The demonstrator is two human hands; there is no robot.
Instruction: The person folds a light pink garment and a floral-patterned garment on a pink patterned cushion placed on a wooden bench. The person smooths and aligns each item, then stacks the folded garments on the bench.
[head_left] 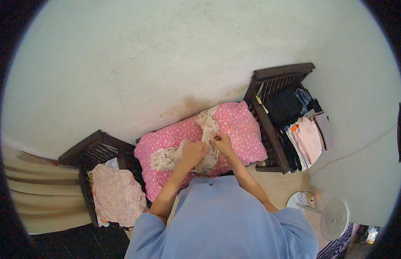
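A white garment with a grey-brown print (166,158) lies spread over a pink flowered cushion (241,129). Its cloth runs from the cushion's far edge down to the near edge, with one part stretching out to the left. My left hand (193,154) is closed on the garment near its middle. Just to the right, my right hand (222,143) pinches the same cloth, fingers bent together. The two hands are close to each other, and the fingertips of the left are partly hidden.
On the right, a dark wooden chair (283,71) bears folded dark clothes (286,108) and a pink folded cloth (307,140). Another dark chair (99,140) at left holds a crumpled pale pink cloth (116,194). A white fan (335,219) stands at lower right. Behind the cushion rises a wall (166,64).
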